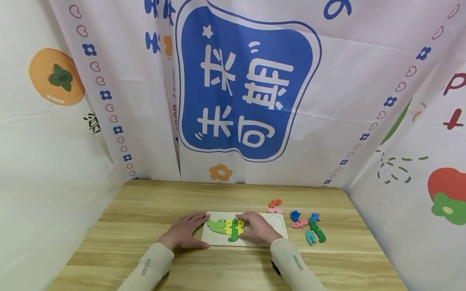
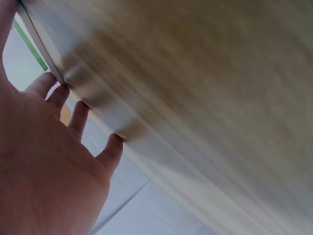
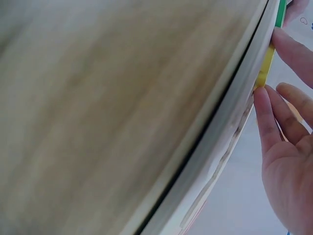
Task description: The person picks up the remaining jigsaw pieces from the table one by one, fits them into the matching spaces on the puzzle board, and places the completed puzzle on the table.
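Observation:
A wooden puzzle board (image 1: 218, 242) lies on the table with a crocodile partly assembled in it: a green head piece (image 1: 217, 226), a yellow puzzle piece with a dot at its top, and a green piece with a leg (image 1: 234, 234). My right hand (image 1: 259, 228) pinches another yellow puzzle piece (image 3: 264, 68) between thumb and fingers, beside the green leg piece, at the board's recess. Spread along the board's left end, my left hand (image 1: 185, 231) touches its edge with relaxed fingers (image 2: 79, 117). The right hand covers part of the board's middle.
Right of the board lie loose puzzle pieces: an orange one (image 1: 275, 203), pink ones (image 1: 299, 224), blue ones (image 1: 295, 216), a dark green tail piece (image 1: 317, 231) and a teal one (image 1: 311, 237). Printed cloth (image 1: 251, 173) hangs behind the wooden table (image 1: 145, 202).

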Demonstrator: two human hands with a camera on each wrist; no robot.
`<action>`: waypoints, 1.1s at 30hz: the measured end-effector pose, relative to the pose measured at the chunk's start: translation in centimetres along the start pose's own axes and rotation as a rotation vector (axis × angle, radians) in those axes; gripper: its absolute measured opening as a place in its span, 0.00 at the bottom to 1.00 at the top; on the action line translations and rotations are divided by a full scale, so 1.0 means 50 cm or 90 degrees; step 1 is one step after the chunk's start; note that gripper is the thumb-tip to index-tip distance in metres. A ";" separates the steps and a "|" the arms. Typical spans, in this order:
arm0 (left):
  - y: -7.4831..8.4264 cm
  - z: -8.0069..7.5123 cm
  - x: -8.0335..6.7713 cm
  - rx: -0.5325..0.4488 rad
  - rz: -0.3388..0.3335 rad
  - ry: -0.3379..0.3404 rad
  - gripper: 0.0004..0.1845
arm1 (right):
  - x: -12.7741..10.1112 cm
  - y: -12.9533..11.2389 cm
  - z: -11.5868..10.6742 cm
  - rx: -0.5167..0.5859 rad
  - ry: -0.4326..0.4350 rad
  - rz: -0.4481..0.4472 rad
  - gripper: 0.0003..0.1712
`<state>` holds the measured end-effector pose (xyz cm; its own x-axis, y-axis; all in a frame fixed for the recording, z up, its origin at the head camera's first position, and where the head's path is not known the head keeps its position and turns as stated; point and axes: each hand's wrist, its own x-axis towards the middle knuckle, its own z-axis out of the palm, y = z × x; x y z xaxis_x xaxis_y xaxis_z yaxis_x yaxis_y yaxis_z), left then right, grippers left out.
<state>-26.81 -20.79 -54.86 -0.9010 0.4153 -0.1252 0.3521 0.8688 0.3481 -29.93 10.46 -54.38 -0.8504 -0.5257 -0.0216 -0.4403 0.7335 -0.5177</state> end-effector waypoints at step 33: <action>0.004 -0.005 -0.008 -0.010 0.002 0.000 0.56 | 0.009 0.192 -0.088 0.028 0.273 0.333 0.50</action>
<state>-26.42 -20.84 -54.52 -0.8996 0.4186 -0.1242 0.3514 0.8629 0.3633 -35.80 19.16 -55.57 -0.9913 0.1183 0.0577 0.0651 0.8216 -0.5664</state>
